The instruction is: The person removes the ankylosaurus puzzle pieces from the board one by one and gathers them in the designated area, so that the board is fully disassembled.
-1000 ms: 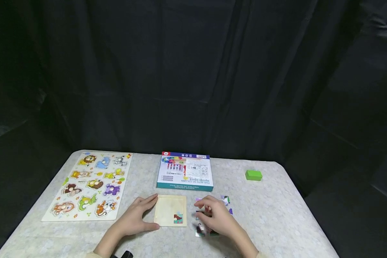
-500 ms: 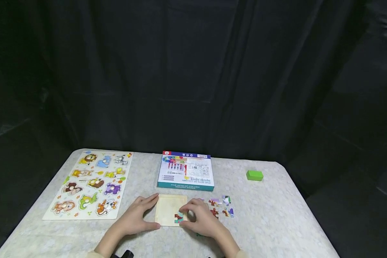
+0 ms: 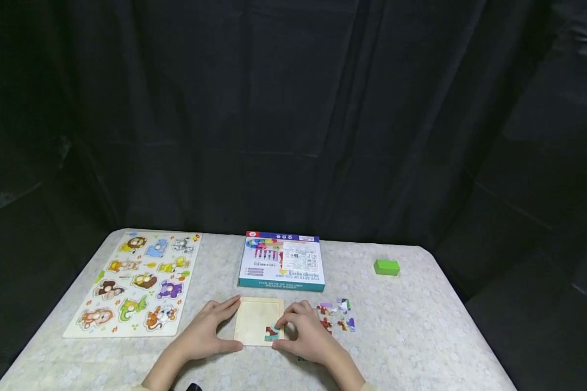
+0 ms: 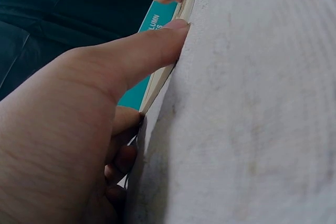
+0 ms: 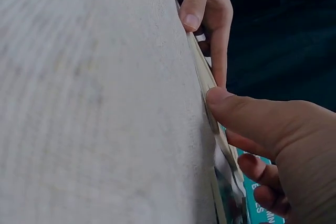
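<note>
A square wooden puzzle tray [image 3: 250, 320] lies on the table, with red and teal jigsaw pieces [image 3: 271, 334] in its front right corner. My left hand [image 3: 206, 329] grips its left side, index finger at the far corner, thumb at the near one. At the opposite side is my right hand [image 3: 305, 334], its index fingertip by the pieces in the corner and its thumb on the front edge. In the right wrist view the right thumb [image 5: 236, 106] presses the edge of the tray. Loose jigsaw pieces [image 3: 325, 324] lie just right of this hand, some partly hidden by it.
A boxed set [image 3: 281, 260] with a teal side lies beyond the tray. On the left is a large animal peg puzzle board [image 3: 139, 282]. A green block [image 3: 386, 267] sits at the back right, and a black curtain [image 3: 293, 119] hangs behind the table.
My right hand has moved left from the loose pieces to the tray's front right corner and stays there over the last half second. My left hand keeps its hold on the tray.
</note>
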A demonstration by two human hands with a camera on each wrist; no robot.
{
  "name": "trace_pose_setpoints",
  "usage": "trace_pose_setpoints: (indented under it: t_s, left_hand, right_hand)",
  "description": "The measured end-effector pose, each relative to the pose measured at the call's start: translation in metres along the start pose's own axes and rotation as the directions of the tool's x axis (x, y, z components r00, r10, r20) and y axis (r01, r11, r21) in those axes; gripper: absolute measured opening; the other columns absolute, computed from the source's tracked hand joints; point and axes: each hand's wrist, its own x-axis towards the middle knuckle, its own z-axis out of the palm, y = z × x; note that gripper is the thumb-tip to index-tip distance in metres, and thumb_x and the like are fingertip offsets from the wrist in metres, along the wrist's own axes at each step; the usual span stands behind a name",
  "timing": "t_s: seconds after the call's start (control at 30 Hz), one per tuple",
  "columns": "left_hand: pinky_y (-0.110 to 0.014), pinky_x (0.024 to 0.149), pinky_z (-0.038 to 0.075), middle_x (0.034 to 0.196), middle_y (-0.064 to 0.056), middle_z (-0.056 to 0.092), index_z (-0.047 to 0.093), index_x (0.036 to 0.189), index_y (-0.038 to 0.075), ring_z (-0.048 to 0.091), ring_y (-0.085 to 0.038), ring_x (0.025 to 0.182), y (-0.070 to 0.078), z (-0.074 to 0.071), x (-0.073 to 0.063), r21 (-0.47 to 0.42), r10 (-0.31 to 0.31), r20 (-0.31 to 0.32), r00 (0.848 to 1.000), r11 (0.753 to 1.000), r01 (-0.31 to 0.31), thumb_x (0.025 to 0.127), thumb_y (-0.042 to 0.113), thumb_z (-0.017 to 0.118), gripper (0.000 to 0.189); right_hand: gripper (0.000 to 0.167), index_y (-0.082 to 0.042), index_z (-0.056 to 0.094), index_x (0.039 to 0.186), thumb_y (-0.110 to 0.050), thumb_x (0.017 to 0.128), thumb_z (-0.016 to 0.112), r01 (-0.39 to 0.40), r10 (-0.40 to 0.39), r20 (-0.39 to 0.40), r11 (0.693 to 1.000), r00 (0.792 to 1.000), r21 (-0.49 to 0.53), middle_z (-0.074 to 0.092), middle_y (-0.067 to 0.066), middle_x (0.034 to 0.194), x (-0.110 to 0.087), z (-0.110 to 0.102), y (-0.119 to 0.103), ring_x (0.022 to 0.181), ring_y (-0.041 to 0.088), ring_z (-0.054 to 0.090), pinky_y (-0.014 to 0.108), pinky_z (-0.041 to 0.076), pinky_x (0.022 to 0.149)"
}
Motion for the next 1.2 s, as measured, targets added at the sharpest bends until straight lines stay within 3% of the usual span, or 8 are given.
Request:
trace_pose_setpoints:
  t_s: [0.17, 0.57, 0.8, 1.2]
  left_hand:
    - [-0.05, 0.104, 0.047, 0.158, -0.003, 0.055, 0.051, 0.158, 0.01, 0.048, -0.012, 0.111, 0.001, 0.001, 0.0, -0.002, -0.009, -0.005, 1.0, 1.0, 0.009, 0.073, 0.054, 0.092, 0.105]
    - [-0.048, 0.103, 0.047, 0.159, -0.001, 0.054, 0.051, 0.158, 0.011, 0.046, -0.01, 0.108, 0.002, 0.0, 0.0, -0.003, -0.018, 0.002, 1.0, 1.0, 0.018, 0.074, 0.056, 0.091, 0.104]
    - [-0.046, 0.101, 0.047, 0.16, -0.003, 0.054, 0.052, 0.158, 0.009, 0.046, -0.01, 0.106, 0.002, 0.0, -0.001, 0.0, -0.006, -0.004, 1.0, 1.0, 0.006, 0.074, 0.057, 0.091, 0.104]
    - [-0.044, 0.101, 0.047, 0.158, -0.003, 0.055, 0.052, 0.158, 0.01, 0.046, -0.008, 0.105, 0.003, -0.001, -0.001, -0.004, -0.003, -0.012, 1.0, 1.0, 0.003, 0.074, 0.054, 0.092, 0.103]
  right_hand:
    - [0.023, -0.029, 0.079, 0.099, -0.042, 0.084, 0.09, -0.013, 0.013, 0.008, 1.0, 1.0, 0.001, 0.064, -0.014, 0.11, -0.001, 0.0, -0.002, 0.104, 0.009, 0.046, 0.04, 0.037, 0.092]
    - [0.029, -0.02, 0.072, 0.103, -0.03, 0.084, 0.092, 0.045, -0.044, -0.019, 0.999, 0.999, 0.016, 0.064, -0.014, 0.099, -0.003, 0.0, -0.01, 0.099, 0.007, 0.052, 0.039, 0.041, 0.092]
    - [0.027, -0.014, 0.07, 0.102, -0.013, 0.084, 0.091, 0.054, -0.055, 0.011, 0.99, 0.998, 0.127, 0.065, -0.011, 0.088, 0.0, 0.0, -0.013, 0.078, -0.001, 0.055, 0.021, 0.05, 0.073]
    - [0.028, -0.011, 0.069, 0.1, -0.01, 0.082, 0.091, 0.007, -0.007, 0.0, 0.983, 1.0, 0.185, 0.065, -0.009, 0.084, -0.001, 0.003, -0.016, 0.071, -0.001, 0.053, 0.019, 0.048, 0.066]
